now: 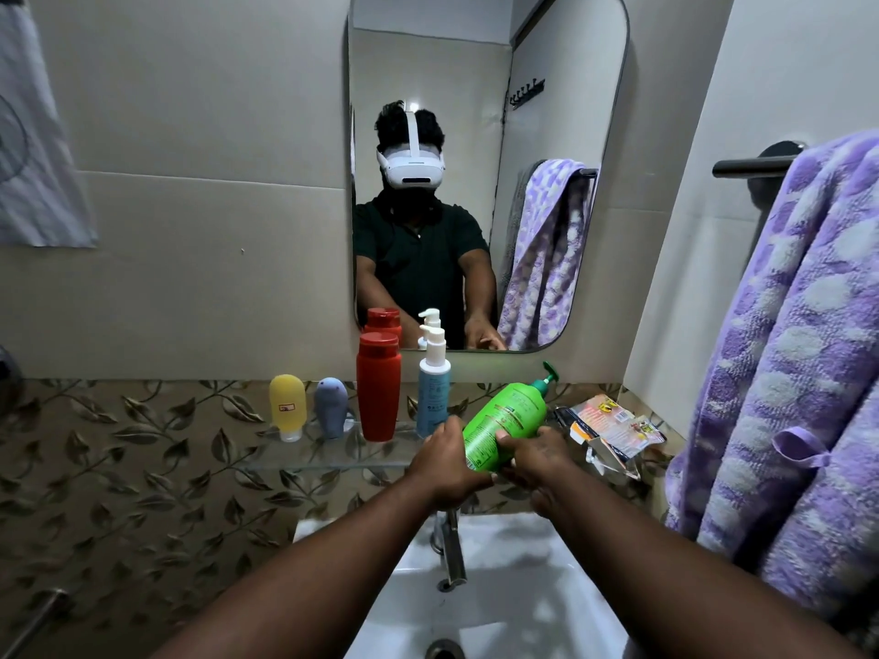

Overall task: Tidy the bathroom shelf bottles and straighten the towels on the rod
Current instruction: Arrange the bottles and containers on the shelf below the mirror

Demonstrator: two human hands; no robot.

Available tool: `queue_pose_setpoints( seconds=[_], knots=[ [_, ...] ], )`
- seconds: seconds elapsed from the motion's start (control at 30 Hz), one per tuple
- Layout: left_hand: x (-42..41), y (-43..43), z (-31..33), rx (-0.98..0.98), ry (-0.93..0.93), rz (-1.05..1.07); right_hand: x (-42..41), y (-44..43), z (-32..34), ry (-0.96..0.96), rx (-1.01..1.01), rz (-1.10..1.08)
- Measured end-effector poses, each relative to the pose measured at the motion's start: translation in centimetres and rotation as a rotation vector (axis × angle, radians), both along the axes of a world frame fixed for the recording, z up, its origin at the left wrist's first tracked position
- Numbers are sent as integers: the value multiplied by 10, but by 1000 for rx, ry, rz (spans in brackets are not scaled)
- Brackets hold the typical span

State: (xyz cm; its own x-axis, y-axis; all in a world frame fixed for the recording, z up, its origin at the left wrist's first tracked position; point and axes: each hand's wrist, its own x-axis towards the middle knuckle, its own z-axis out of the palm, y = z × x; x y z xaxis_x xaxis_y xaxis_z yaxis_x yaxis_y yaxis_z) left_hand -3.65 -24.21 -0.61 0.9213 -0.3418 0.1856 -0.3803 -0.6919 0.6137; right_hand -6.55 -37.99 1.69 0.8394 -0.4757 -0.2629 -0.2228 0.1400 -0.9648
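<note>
Both the left hand and right hand grip the tilted green pump bottle.

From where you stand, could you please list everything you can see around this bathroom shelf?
glass shelf: one, clear, on the wall under the mirror
squeeze bottle: one, yellow, shelf's left end
small bottle: one, grey-blue, right of the yellow one
tall bottle: one, red, mid-shelf, upright
pump bottle: one, blue with white pump, right of the red one
large pump bottle: one, green, tilted, in both hands
packets: a few, orange and black, shelf's right end
mirror: one, above the shelf
towel: one, purple and white, on the rod, right
cloth: one, grey, upper left
sink: one, white, below
tap: one, metal, over the sink
left hand: grips the green bottle's base
right hand: grips it too
</note>
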Motion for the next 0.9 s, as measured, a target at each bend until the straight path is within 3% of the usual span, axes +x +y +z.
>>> queue_pose_setpoints(
  seconds=[0.33,0.9],
  knots=[
    [1,-17,11,-25,3,-28,4,-16,1,-92,18,-68],
    [20,-39,23,-166,-27,-31,26,-39,18,-262,-284,52]
  ],
)
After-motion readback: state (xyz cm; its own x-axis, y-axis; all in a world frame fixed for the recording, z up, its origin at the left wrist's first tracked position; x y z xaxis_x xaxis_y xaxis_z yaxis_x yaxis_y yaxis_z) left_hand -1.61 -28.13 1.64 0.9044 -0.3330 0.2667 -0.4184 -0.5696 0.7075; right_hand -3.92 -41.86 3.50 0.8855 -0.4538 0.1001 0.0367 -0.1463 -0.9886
